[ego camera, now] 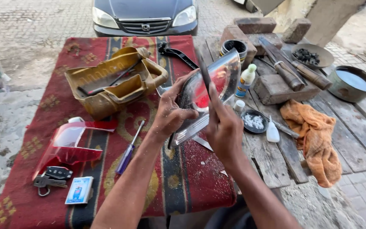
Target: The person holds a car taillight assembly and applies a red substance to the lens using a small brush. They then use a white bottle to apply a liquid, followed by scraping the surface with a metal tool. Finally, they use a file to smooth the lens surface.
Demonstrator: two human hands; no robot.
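Observation:
My left hand grips a car tail light lens, clear with red inside, held upright above the red patterned cloth. My right hand holds a thin dark blade-like tool pressed against the face of the lens. Small chips and dust lie on the cloth below the hands.
A yellowish plastic housing, a broken red lens piece, a blue-handled screwdriver, keys and a small box lie on the cloth. Glue bottles, an orange rag, bricks, bowls and a parked car surround it.

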